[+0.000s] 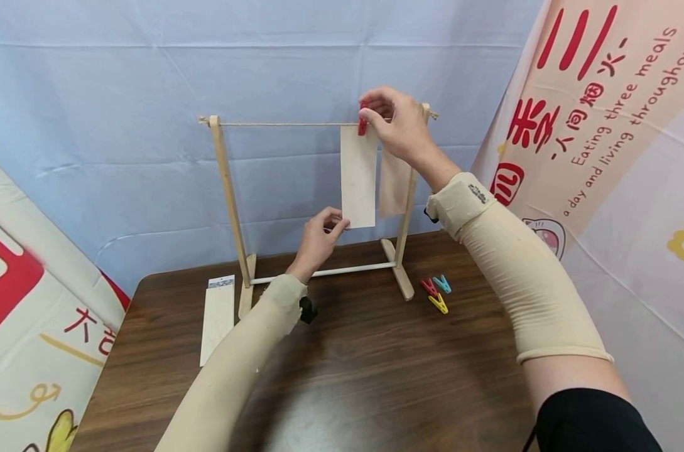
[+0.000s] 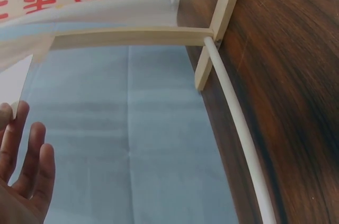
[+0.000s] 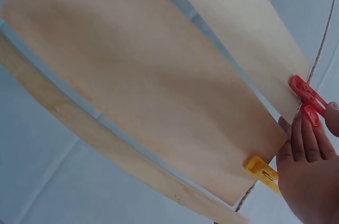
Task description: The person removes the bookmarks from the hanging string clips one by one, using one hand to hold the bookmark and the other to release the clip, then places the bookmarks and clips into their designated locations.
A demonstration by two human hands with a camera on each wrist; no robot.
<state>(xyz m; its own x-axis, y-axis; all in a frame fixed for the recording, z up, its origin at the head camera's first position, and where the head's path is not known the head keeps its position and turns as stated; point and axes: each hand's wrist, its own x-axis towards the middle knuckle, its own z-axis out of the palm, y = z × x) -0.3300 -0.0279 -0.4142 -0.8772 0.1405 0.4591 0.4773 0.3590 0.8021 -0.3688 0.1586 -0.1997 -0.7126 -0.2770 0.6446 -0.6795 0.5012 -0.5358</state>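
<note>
A pale rectangular card (image 1: 358,179) hangs at the string (image 1: 285,124) of a small wooden rack (image 1: 228,194). My right hand (image 1: 401,125) pinches a red clothespin (image 3: 304,91) between thumb and fingers, its jaws over the card's top edge and the string. Down at the card's lower left corner, my left hand (image 1: 316,242) pinches the edge between thumb and forefinger; the left wrist view shows its other fingers loosely bent. To the right hangs a second card (image 3: 137,75), clipped on the string by a yellow clothespin (image 3: 262,171), which the right hand hides in the head view.
Loose red (image 1: 429,287), blue (image 1: 442,284) and yellow clothespins (image 1: 439,304) lie right of the rack. Another pale card (image 1: 217,320) with a patterned top strip lies left, partly behind the left forearm. A white rod (image 1: 353,270) joins the rack's feet on the dark table (image 1: 364,376).
</note>
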